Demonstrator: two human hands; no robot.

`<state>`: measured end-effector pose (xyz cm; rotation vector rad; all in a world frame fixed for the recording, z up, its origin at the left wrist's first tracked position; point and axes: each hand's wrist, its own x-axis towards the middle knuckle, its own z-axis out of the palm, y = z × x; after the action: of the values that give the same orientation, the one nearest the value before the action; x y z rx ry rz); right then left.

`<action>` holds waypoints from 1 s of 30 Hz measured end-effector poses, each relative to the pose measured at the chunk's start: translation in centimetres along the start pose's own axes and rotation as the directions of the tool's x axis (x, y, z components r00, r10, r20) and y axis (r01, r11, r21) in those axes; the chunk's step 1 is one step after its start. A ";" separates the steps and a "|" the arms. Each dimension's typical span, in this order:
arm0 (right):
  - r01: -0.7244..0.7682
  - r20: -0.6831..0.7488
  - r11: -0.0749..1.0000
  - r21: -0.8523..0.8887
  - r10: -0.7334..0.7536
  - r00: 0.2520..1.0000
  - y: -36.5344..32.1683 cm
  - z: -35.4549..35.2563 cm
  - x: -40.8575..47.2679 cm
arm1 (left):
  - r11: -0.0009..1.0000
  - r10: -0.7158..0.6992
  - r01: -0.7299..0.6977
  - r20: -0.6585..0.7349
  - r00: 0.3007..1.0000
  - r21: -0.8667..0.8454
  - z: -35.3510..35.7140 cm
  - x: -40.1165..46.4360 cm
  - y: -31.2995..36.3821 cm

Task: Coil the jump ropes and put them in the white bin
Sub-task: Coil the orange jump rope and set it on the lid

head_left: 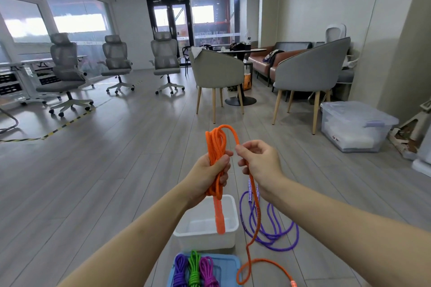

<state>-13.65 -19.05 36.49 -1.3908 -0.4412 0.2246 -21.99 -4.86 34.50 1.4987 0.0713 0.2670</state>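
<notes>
Both hands (211, 170) gripping orange rope (215, 144)

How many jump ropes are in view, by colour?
Orange: 1, held by left hand and right hand
Purple: 2, one loose on the floor, one coiled
Green: 1
Magenta: 1
Total: 5

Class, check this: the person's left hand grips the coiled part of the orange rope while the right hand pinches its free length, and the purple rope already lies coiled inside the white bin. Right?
Not quite. The head view shows the purple rope lying loose on the floor right of the white bin, not inside. The left hand and right hand hold the orange rope as stated.
</notes>
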 end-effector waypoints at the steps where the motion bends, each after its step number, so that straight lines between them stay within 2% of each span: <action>1: -0.006 -0.024 1.000 0.013 0.006 1.000 0.1 0.1 0.0 | 1.000 0.013 -0.013 -0.014 1.000 0.009 0.1 0.1 -0.1; 5: -0.045 0.044 0.999 -0.012 0.045 0.998 0.2 0.7 -0.1 | 0.998 0.051 -0.047 -0.103 0.993 0.035 0.5 0.5 -0.5; 8: -0.076 0.124 0.997 -0.026 0.078 0.989 0.1 0.8 -0.4 | 1.000 0.020 -0.019 -0.117 0.993 0.010 0.8 0.3 -1.0; 11: -0.104 0.100 0.993 -0.060 0.110 0.989 0.6 0.7 0.0 | 0.998 -0.041 0.034 -0.148 0.988 -0.052 1.9 0.2 -1.6; 15: -0.234 0.082 0.971 -0.041 0.237 0.968 0.8 0.5 0.2 | 0.996 -0.076 0.061 -0.266 0.961 -0.064 2.3 0.7 -2.0; 18: -0.203 0.187 0.955 -0.215 0.244 0.952 0.3 0.3 -0.6 | 0.994 -0.065 0.030 -0.346 0.936 -0.106 2.1 1.3 -1.7; 20: -0.148 0.290 0.955 -0.258 0.222 0.931 -0.1 0.4 -1.1 | 0.964 -0.088 -0.023 -0.401 0.912 -0.264 1.5 1.8 -1.0; 22: -0.069 0.411 0.948 -0.312 0.200 0.890 -0.6 0.2 -1.6 | 0.896 -0.106 -0.103 -0.433 0.895 -0.431 0.4 2.3 0.1; 26: 0.102 0.647 0.908 -0.407 0.207 0.734 -1.6 -0.4 -2.5 | 0.817 -0.108 -0.210 -0.501 0.859 -0.536 -3.0 3.2 2.2; 30: 0.180 0.732 0.874 -0.451 0.247 0.635 -2.2 -1.2 -2.6 | 0.729 -0.114 -0.243 -0.464 0.879 -0.640 -5.9 3.1 4.4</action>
<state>-15.71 -21.58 38.11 -1.7636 -1.2766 0.8197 -20.79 1.83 38.76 0.6566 0.2840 0.6488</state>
